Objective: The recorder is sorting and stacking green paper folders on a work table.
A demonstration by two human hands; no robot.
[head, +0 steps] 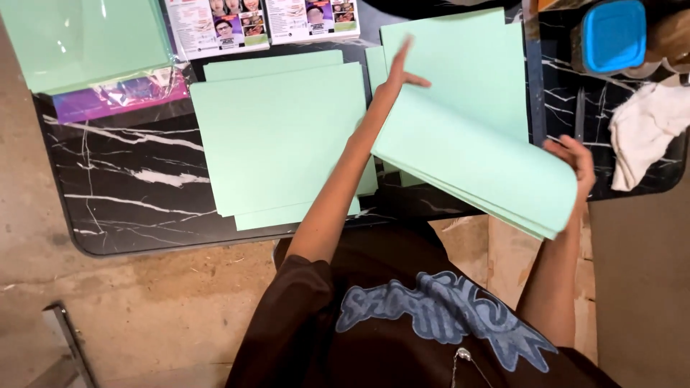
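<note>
A thick stack of mint-green paper (474, 165) is lifted and bent over the table's right part. My left hand (397, 75) is at its far left corner, fingers stretched out straight and thumb lying on the top sheet. My right hand (577, 164) grips the stack's near right edge. Behind the stack, more green sheets (460, 50) lie flat on the table. To the left of my left arm rests a second pile of green sheets (277, 136), slightly fanned.
The black marble-patterned table (136, 179) also carries a wrapped pack of green paper (86, 39) at the far left, printed leaflets (223, 25) at the back, a blue-lidded container (611, 36) and a white cloth (647, 129) at the right. A concrete floor lies below.
</note>
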